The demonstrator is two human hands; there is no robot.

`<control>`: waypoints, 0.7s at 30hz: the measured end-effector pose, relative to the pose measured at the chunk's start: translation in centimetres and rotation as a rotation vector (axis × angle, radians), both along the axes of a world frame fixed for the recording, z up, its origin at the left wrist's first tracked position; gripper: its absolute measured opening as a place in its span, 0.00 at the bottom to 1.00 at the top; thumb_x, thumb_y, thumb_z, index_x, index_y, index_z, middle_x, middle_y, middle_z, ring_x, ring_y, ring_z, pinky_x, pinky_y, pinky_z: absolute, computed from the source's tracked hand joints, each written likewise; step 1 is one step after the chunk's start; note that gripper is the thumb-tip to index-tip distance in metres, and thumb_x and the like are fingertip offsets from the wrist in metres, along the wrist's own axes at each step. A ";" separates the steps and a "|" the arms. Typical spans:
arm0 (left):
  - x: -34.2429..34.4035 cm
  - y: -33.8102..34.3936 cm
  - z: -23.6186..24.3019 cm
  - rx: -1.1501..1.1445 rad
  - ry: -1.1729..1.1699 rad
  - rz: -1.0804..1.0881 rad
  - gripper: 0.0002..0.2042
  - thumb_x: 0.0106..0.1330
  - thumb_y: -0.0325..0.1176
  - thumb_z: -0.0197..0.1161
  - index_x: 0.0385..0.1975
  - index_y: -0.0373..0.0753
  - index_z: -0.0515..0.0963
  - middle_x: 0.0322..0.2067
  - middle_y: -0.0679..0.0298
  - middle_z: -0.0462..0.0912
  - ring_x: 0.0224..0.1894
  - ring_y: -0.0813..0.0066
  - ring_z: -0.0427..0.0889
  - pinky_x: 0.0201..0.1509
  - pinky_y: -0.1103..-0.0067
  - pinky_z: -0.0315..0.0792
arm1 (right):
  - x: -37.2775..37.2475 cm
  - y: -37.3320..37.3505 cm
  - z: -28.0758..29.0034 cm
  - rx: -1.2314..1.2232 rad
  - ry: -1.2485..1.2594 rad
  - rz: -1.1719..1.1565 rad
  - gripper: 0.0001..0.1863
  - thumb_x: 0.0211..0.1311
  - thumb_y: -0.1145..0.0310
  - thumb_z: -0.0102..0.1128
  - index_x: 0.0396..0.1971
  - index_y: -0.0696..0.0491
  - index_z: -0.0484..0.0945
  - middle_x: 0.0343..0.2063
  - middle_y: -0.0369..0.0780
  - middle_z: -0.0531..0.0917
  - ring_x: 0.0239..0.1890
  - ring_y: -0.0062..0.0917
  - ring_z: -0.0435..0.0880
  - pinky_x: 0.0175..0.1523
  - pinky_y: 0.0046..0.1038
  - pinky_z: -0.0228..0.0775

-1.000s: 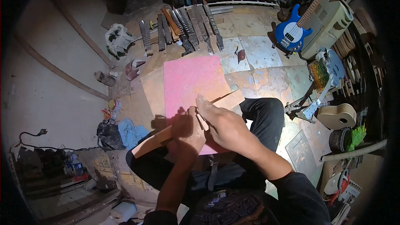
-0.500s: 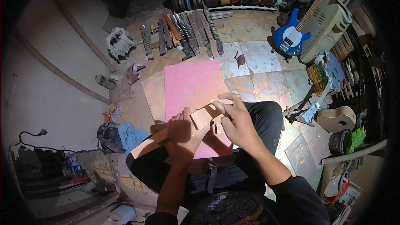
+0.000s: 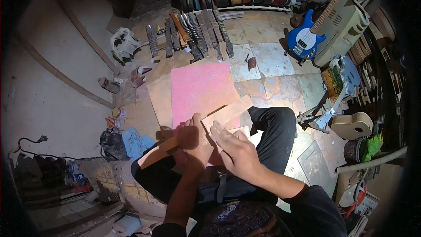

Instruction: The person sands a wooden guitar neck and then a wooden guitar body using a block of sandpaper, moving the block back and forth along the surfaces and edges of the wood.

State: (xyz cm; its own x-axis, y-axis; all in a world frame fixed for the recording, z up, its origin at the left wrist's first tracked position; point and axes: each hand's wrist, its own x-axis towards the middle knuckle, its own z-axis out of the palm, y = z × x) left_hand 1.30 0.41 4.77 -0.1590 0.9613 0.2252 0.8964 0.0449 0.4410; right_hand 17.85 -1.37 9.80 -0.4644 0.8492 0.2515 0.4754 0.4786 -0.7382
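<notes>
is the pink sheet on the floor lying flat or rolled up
Lying flat. The pink sheet is spread out on a brown board, its straight edges and far corners showing; its near end is hidden under the wooden piece.

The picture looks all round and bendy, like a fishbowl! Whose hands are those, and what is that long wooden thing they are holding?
The camera sits on a person's head and looks down, and its wide lens bends the edges. So the hands belong to that person, who sits on the floor. The left hand grips a long wooden guitar neck lying across the lap. The right hand lies flat on the neck's wide end. Under it, on the tiled floor, is a pink board. Farther away lie more guitar necks in a row, and a blue electric guitar leans against a beige box.
</notes>
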 end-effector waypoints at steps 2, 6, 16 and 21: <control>0.6 -0.3 0.0 -0.009 -0.002 -0.007 0.16 0.66 0.38 0.69 0.43 0.35 0.74 0.35 0.47 0.84 0.42 0.41 0.84 0.46 0.54 0.75 | -0.3 2.6 -2.0 0.100 0.042 -0.021 0.32 0.57 0.81 0.63 0.66 0.60 0.79 0.68 0.53 0.78 0.47 0.46 0.86 0.52 0.37 0.75; -0.2 -0.1 0.4 -0.026 -0.081 -0.041 0.17 0.66 0.38 0.69 0.46 0.34 0.75 0.36 0.45 0.84 0.43 0.40 0.83 0.47 0.53 0.74 | -0.5 1.4 -0.5 0.100 0.050 0.005 0.31 0.57 0.84 0.62 0.64 0.59 0.81 0.69 0.53 0.77 0.43 0.45 0.84 0.51 0.35 0.74; -0.2 0.1 1.1 0.017 -0.143 -0.072 0.14 0.68 0.37 0.66 0.45 0.35 0.76 0.34 0.47 0.84 0.44 0.41 0.83 0.51 0.57 0.73 | -0.5 -0.4 -0.1 0.100 -0.017 0.004 0.38 0.54 0.85 0.63 0.69 0.54 0.77 0.69 0.50 0.77 0.41 0.45 0.83 0.48 0.35 0.74; 0.4 -0.2 -0.8 0.032 -0.109 -0.078 0.17 0.64 0.40 0.69 0.44 0.36 0.75 0.34 0.48 0.84 0.44 0.44 0.83 0.49 0.57 0.73 | -0.7 1.3 -1.3 0.227 0.008 -0.003 0.38 0.52 0.85 0.63 0.68 0.52 0.79 0.68 0.49 0.79 0.44 0.44 0.85 0.47 0.34 0.76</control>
